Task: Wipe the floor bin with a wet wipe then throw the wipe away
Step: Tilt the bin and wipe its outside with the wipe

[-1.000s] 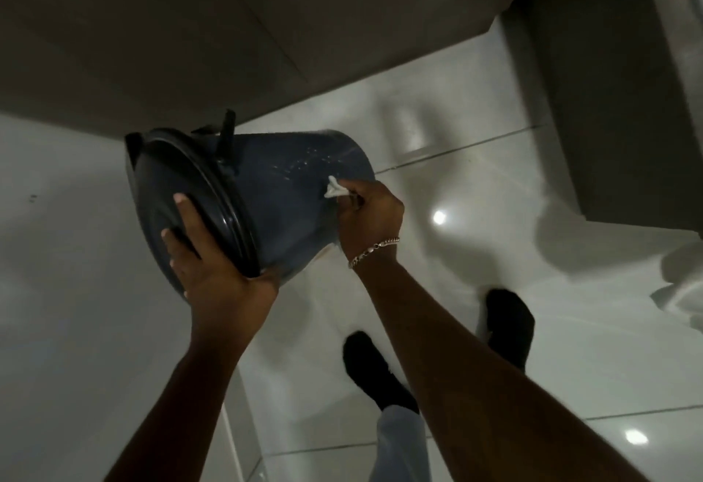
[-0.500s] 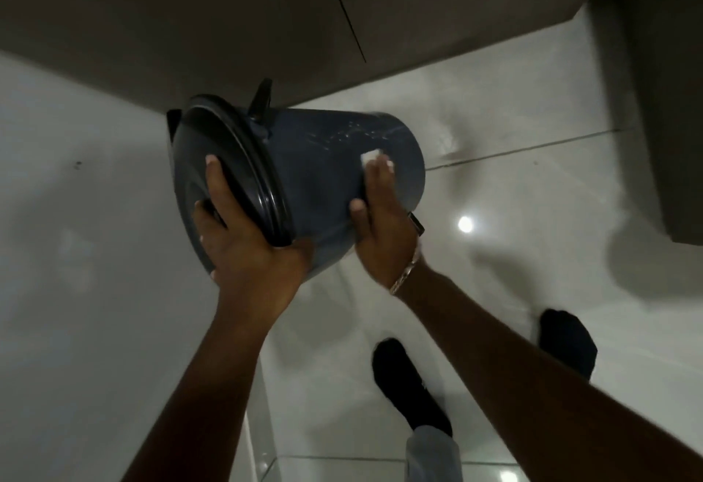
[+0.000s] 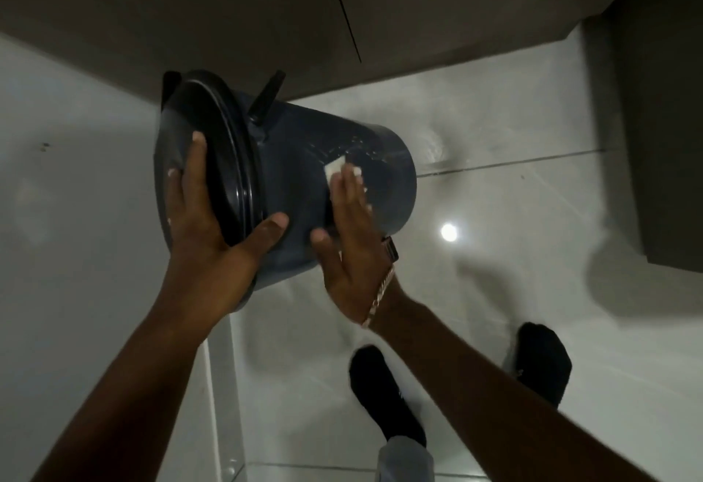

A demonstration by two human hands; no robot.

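Observation:
A dark blue floor bin with a black lid is held up in the air, tipped on its side with its base pointing right. My left hand grips the lid end, fingers spread over the lid and thumb on the bin's wall. My right hand lies flat on the bin's side and presses a white wet wipe under its fingertips. Only the wipe's corners show past the fingers. A black pedal lever sticks up from the bin.
Glossy white floor tiles lie below. Dark cabinet fronts run along the top, and another dark unit stands at the right. My two feet in black socks stand on the floor. A white wall fills the left.
My right hand went from pinching the bunched wipe to pressing it flat on the bin's side. The bin sits further right in the view, and my left thumb now rests on its wall.

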